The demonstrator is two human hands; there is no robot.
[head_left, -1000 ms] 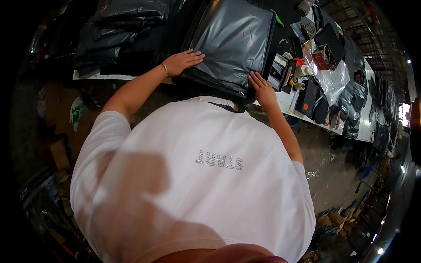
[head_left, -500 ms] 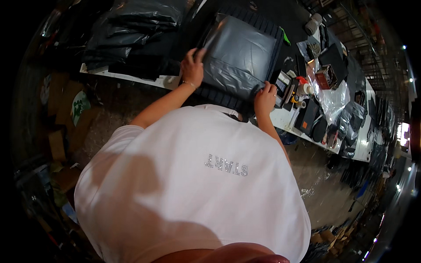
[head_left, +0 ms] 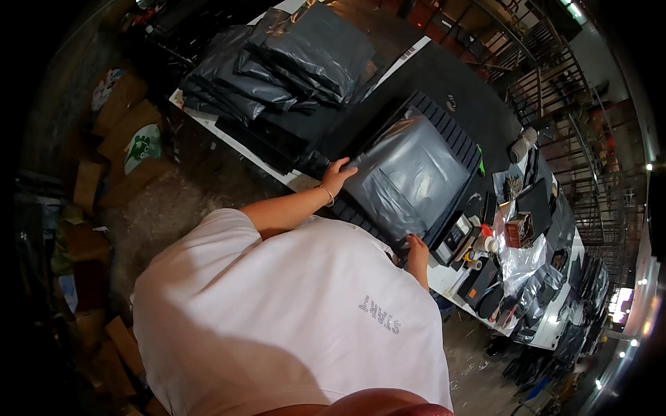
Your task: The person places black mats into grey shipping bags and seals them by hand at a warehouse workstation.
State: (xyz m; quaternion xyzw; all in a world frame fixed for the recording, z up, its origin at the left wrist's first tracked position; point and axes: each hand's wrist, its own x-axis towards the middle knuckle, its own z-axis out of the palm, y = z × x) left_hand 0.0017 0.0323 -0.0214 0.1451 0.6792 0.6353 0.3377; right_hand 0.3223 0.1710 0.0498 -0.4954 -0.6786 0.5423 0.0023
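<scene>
On the far left, brown cardboard boxes crowd the floor, and a green-and-white print shows up bright among them. Next comes the white-edged desk, with a loose stack of black plastic-wrapped packets at its left end. Now the left hand, bracelet at the wrist, fingers reaching to the left edge of a shiny dark grey plastic-wrapped packet; whether they grip it, I cannot tell. That packet lies on the desk right in front of the white shirt, on top of a black ribbed piece that pokes out beyond its far side. At the near right corner, here's the right hand, fingers bent up against the film; pinching or merely touching, I can't tell. Farther right, a tape roll, a reddish-brown box and crumpled clear plastic pile up.
</scene>
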